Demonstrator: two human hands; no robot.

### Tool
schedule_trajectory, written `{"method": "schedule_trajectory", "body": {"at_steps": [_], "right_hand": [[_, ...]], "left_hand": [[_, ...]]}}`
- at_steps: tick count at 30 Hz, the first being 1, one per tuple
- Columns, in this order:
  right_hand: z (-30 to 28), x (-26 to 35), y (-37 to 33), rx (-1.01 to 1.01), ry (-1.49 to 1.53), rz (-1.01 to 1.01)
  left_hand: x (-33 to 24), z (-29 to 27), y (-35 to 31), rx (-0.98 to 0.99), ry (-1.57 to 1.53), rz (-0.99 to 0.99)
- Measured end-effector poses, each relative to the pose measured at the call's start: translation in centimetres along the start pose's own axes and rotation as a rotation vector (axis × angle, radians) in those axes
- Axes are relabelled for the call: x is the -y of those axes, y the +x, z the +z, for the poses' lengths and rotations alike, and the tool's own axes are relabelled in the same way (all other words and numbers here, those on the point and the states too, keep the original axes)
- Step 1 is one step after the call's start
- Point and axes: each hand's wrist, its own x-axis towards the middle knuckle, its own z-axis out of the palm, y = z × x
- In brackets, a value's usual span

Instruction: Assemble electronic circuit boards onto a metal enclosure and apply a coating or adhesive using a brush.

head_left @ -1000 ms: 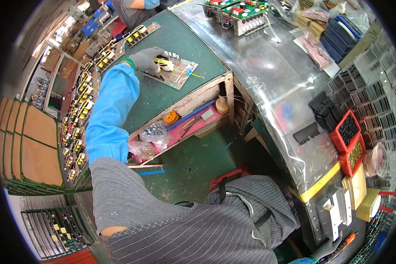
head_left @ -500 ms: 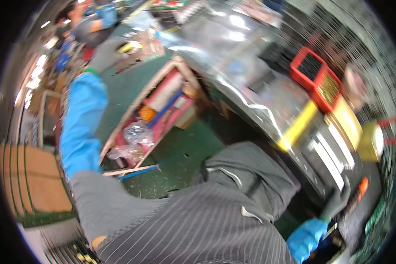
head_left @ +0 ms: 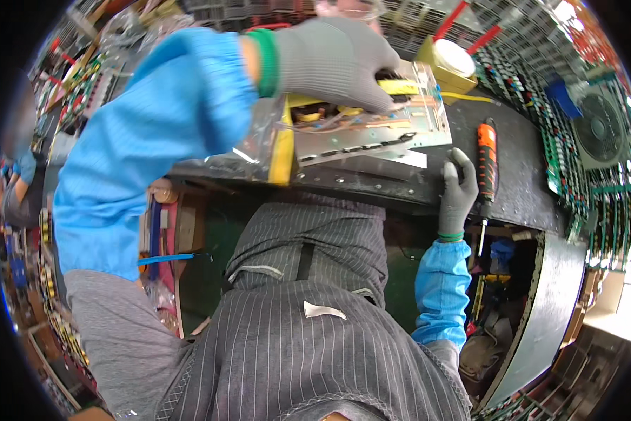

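My left hand [head_left: 338, 62], in a grey knit glove with a green cuff, reaches across the bench. Its fingers grip a circuit board [head_left: 431, 116] by a yellow-topped part. The board carries wires and a row of black parts along its near edge, and the glove hides some of it. My right hand [head_left: 459, 193], also gloved, is at the bench's front edge, just below the board's near right corner. Its fingers are slightly bent and apart, and it holds nothing. Right beside it lies an orange and black power screwdriver [head_left: 487, 161], its bit pointing toward me.
A yellow strip [head_left: 282, 151] edges clear plastic on the black bench [head_left: 526, 165]. Behind the board stands a yellow box [head_left: 463, 83] with a white roll. Racks of green circuit boards [head_left: 554, 147] and a fan [head_left: 600, 126] line the right. Beneath the bench are stored items.
My view has turned to the right. My left hand has brought the circuit board from the far left over to the bench. The right hand stays near the screwdriver.
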Motion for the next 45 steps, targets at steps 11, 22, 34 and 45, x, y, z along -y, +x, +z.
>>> {"method": "schedule_trajectory", "body": {"at_steps": [11, 22, 34, 45], "right_hand": [[-0.6, 3.7, -1.8, -0.060, -0.274, -0.428], [1.4, 8.0, -2.2, 0.114, 0.781, 0.649], [4.1, 8.3, -0.3, 0.053, 0.493, 0.875], [3.3, 7.1, -1.1, 0.304, -0.172, 0.437]], "left_hand": [[1.6, 6.1, 7.4, 0.251, -0.002, -0.016], [3.9, 6.1, -0.4, -0.205, 0.041, 0.138], [3.0, 8.1, -2.0, -0.279, 0.034, 0.073], [2.5, 8.4, -2.0, -0.294, 0.065, 0.053]]}}
